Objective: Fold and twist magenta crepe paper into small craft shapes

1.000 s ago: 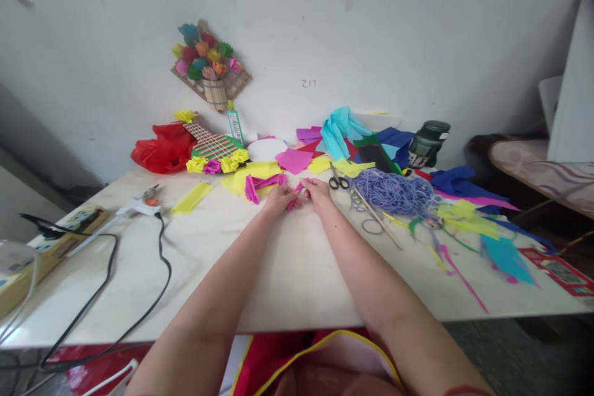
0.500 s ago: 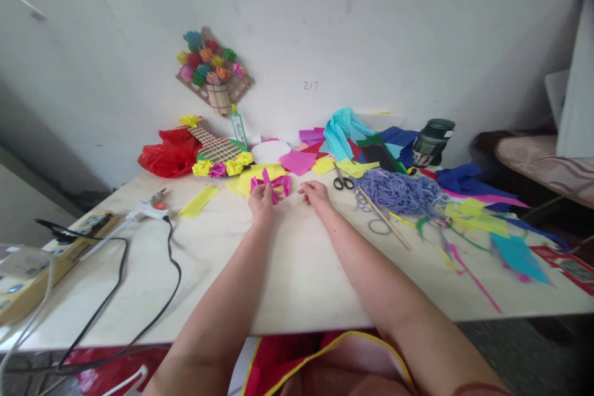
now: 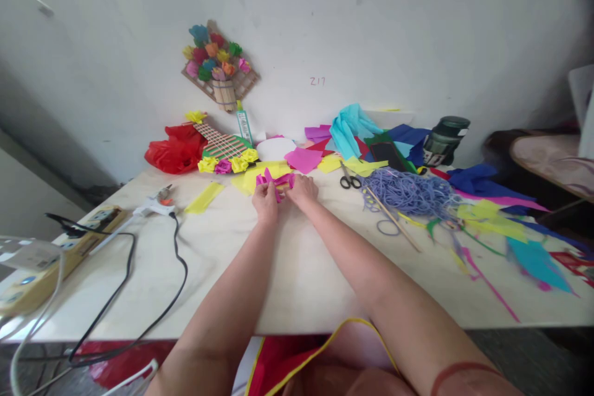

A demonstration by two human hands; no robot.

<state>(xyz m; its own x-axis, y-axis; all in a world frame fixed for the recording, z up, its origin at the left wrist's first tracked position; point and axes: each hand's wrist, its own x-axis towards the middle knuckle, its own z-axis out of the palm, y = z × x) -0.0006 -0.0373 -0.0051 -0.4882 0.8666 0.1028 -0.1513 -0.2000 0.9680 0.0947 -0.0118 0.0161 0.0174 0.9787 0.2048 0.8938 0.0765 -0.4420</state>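
Note:
Both my hands meet at the far middle of the white table [image 3: 297, 272]. My left hand [image 3: 266, 200] is closed on a bunch of magenta paper strips [image 3: 277, 181], which stick up above its fingers. My right hand [image 3: 302, 189] touches the same bunch from the right, fingers curled onto it. Yellow paper [image 3: 253, 174] lies flat just behind the bunch. Black-handled scissors [image 3: 349, 180] lie a little to the right of my right hand.
A glue gun [image 3: 151, 204] with a black cable [image 3: 139, 284] lies at the left, beside a power strip [image 3: 55, 257]. Purple cord [image 3: 408, 192], a wooden stick [image 3: 394, 219], coloured paper scraps [image 3: 492, 216], a dark jar [image 3: 445, 139] and a red bag [image 3: 174, 148] crowd the back and right.
My left hand moved left to the magenta strips and lifted them into a bunch; my right hand, apart from it half a second ago, has come over to join it on the bunch.

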